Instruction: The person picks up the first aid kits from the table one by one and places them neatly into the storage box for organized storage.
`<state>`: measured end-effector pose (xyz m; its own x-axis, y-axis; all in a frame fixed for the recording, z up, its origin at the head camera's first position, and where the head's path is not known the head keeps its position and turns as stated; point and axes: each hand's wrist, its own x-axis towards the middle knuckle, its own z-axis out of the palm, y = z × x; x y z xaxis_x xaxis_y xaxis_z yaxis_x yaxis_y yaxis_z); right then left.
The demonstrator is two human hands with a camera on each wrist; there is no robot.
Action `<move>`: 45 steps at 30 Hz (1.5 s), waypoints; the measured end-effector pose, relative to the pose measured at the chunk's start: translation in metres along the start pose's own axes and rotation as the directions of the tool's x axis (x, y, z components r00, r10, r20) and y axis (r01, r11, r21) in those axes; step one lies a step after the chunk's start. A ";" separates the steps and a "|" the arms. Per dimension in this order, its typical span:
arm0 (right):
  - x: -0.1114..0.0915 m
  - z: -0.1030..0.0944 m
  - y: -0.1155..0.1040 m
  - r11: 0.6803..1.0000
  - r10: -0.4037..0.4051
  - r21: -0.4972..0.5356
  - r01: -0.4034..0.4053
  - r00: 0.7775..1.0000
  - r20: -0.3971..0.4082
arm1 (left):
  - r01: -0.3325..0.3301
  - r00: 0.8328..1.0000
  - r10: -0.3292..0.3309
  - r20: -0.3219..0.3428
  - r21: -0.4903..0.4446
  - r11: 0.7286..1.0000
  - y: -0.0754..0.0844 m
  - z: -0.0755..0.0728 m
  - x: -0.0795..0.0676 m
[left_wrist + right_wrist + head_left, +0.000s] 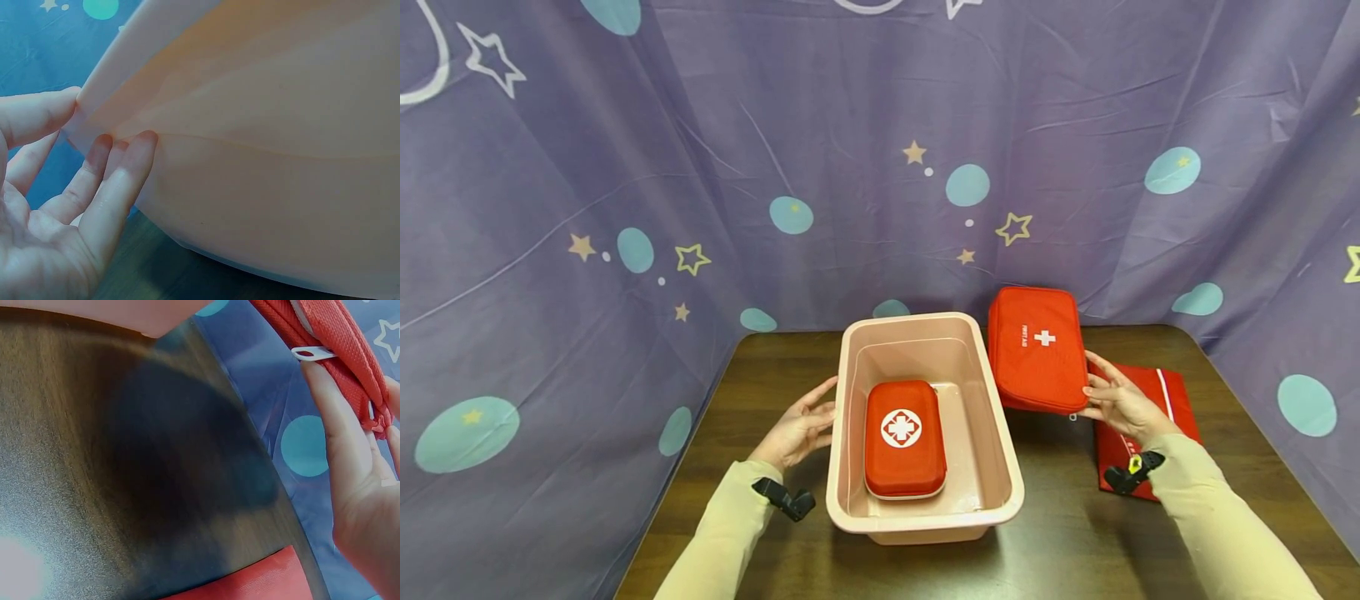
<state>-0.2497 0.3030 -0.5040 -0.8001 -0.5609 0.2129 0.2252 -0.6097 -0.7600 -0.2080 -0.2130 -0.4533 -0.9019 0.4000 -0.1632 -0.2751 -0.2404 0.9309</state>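
A pale pink plastic bin (1003, 442) stands on the table, with a red hard-shell first aid case (906, 475) lying inside on the left, white cross emblem up. My left hand (801, 429) is at the bin's left side. In the left wrist view, its extended fingertips (147, 147) touch the outer wall and rim. Raised beside the bin's right side is a red fabric first aid bag (1037, 367), its white cross and lettering facing up. My right hand (1123, 404) pinches its near right corner, close to a zipper pull (312, 354).
A flat red pouch (1176, 408) with a white stripe lies on the dark wooden table (782, 358), partly behind the right forearm. A purple patterned curtain (865, 108) hangs behind the table and along both sides.
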 end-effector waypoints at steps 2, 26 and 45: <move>0.000 0.001 -0.001 1.000 -0.005 0.004 0.005 1.000 0.013 | 0.001 1.000 -0.001 0.001 -0.001 1.000 0.000 0.000 0.000; -0.001 0.015 -0.022 0.999 -0.046 0.028 0.044 0.996 0.081 | 0.005 1.000 -0.005 0.011 -0.022 1.000 0.002 0.001 -0.001; -0.006 0.029 -0.046 0.998 -0.052 0.044 0.045 0.982 0.184 | 0.007 1.000 -0.007 0.008 -0.001 1.000 0.003 0.001 -0.002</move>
<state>-0.2390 0.3184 -0.4522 -0.6947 -0.6218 0.3617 0.2134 -0.6584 -0.7218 -0.2069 -0.2129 -0.4501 -0.8972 0.4089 -0.1668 -0.2815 -0.2385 0.9295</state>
